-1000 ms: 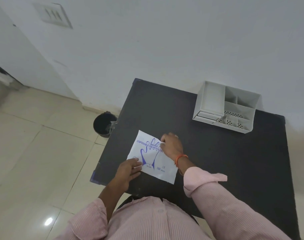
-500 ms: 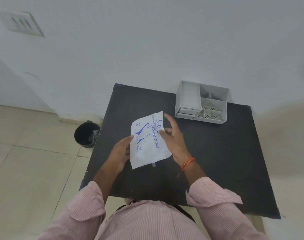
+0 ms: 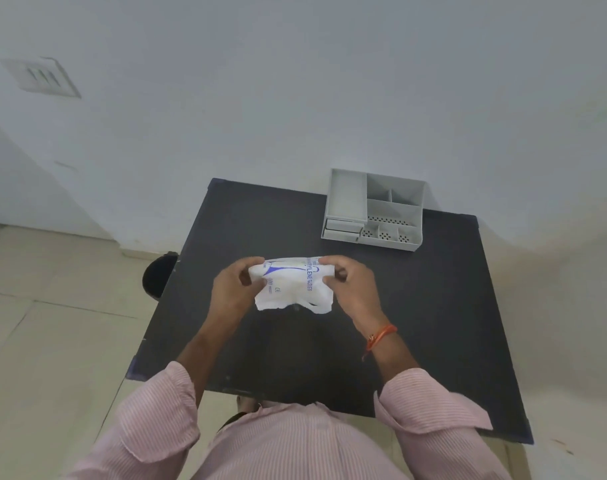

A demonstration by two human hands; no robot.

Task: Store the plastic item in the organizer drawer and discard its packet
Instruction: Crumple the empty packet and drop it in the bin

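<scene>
Left hand (image 3: pixel 233 289) and right hand (image 3: pixel 351 285) raised over the black table (image 3: pixel 433 306), each pinching an upper corner of the white packet (image 3: pixel 291 285), wrists bent inward

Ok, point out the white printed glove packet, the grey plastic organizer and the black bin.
white printed glove packet (image 3: pixel 291 289): head view, its printed front.
grey plastic organizer (image 3: pixel 347 199): head view, its tall left compartment.
black bin (image 3: pixel 158 277): head view, its dark opening.

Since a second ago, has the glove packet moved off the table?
Yes. The glove packet lay flat near the front left of the black table; now the left hand and right hand hold it raised and crumpled, nearer the grey organizer.
</scene>
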